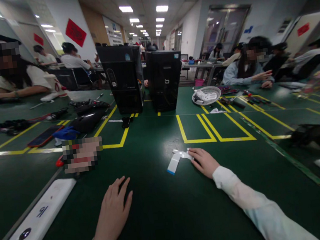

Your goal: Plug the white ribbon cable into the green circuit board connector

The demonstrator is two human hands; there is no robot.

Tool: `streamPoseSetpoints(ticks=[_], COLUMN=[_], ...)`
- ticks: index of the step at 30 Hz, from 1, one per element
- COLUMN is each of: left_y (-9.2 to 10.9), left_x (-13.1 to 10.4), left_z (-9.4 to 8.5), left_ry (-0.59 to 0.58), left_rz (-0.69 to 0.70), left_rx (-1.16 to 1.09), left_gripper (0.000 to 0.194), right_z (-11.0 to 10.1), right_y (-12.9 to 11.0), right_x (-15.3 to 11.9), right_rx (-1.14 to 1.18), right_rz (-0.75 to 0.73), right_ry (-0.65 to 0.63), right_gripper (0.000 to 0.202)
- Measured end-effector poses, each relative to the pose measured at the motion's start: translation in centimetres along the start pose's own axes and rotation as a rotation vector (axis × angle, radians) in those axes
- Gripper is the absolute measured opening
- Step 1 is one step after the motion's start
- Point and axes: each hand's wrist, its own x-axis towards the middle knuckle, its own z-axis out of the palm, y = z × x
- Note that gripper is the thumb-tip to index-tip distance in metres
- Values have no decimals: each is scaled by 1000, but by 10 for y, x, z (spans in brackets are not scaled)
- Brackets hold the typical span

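Observation:
A white flat ribbon cable point(174, 162) with a blue end lies bent on the green table, near its middle. My right hand point(204, 162) reaches in from the right, with its fingertips closed on the cable's right end. The exact grip under the fingers is partly hidden. On the left, my left hand point(114, 207) is palm down over the table, fingers stretched out and holding nothing. The white power strip-like case point(52, 203) with a round black button is the closest object to it.
Two black computer towers point(122, 78) point(165, 80) stand at the back. A white basket point(207, 95) holds pale parts. Yellow tape point(235, 139) marks rectangles on the table. A blue cloth-like item point(66, 133) and dark cables lie left. People sit farther off on both sides.

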Motion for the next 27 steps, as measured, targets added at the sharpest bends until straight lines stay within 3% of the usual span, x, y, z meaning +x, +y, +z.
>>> streamPoseSetpoints(ticks=[6, 11, 19, 27], left_y=[6, 4, 3, 2], left_x=[-1, -1, 0, 0], left_z=[-4, -3, -1, -2], left_ry=[-11, 3, -10, -21], left_rz=[-23, -30, -23, -17], left_rx=[11, -19, 9, 13], left_gripper=[53, 49, 51, 53], right_z=[6, -3, -8, -8], right_y=[-91, -134, -144, -136], right_x=[10, 3, 0, -3], right_rx=[143, 236, 304, 329], right_rz=[-126, -137, -198, -265], right_ry=[-172, -325, -444, -426], right_gripper=[44, 54, 62, 65])
